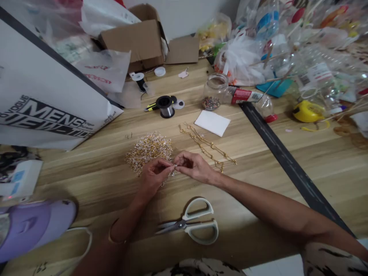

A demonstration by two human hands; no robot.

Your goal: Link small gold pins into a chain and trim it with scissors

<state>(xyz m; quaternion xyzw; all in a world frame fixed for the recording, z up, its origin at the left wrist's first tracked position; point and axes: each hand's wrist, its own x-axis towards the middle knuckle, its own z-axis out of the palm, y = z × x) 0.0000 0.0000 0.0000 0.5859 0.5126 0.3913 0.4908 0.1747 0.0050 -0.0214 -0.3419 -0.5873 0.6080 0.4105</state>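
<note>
We note wooden table [258, 153]. Cardboard box [138, 42] open, contents hidden from us. Glass jar [214, 92], mixed beads at bottom. Gold pile [149, 149] just beyond hands. Our left hand [153, 174] and right hand [194, 166] meet above table, fingertips pinched together on tiny gold piece [174, 166], too small to identify.

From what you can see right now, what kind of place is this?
Probably a craft table for jewellery making. The left hand and right hand pinch a small piece beside a gold pile; chains, a wire spool and a bead jar lie nearby.
</note>
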